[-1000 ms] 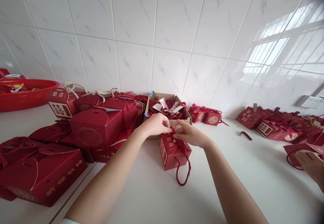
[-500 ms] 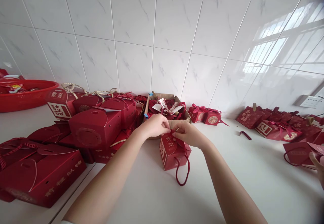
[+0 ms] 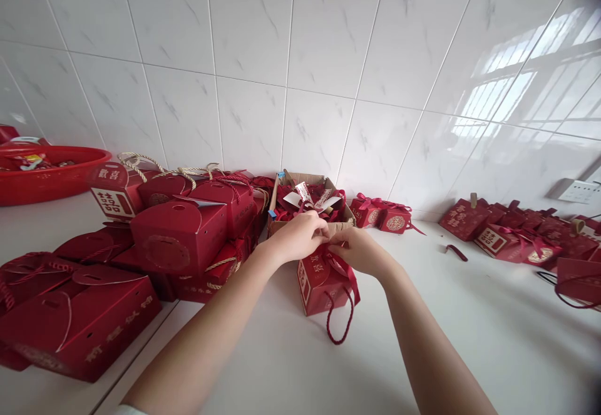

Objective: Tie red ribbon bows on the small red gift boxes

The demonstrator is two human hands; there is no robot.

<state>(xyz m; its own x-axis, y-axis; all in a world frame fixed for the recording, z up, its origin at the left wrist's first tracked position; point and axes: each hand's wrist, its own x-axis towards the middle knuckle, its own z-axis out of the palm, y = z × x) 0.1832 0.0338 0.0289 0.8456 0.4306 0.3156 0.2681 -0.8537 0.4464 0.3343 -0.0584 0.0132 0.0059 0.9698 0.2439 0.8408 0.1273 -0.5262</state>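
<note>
A small red gift box [image 3: 322, 291] with gold characters and a pale printed panel stands upright on the white counter in front of me. A dark red ribbon [image 3: 350, 277] lies over its top and trails down the right side, and a twisted cord handle [image 3: 339, 340] hangs off its front. My left hand [image 3: 304, 236] and my right hand [image 3: 359, 249] meet above the lid, each closed in a pinch on the ribbon. The pinched part is mostly covered by my fingers. Just behind them is an open cardboard box [image 3: 347, 220] of red ribbons and tags.
Larger red gift boxes [image 3: 178, 240] with cord handles are piled on the left, near a red basin [image 3: 56, 180]. Two ribboned boxes [image 3: 393, 220] sit by the tiled wall. More red boxes [image 3: 507, 243] and a ribbon scrap [image 3: 456, 252] lie on the right.
Both my hands have shifted slightly right and closer together over the box, and the ribbon drapes further down its right side. At the far right, another person's hand left view and the box there moved right.
</note>
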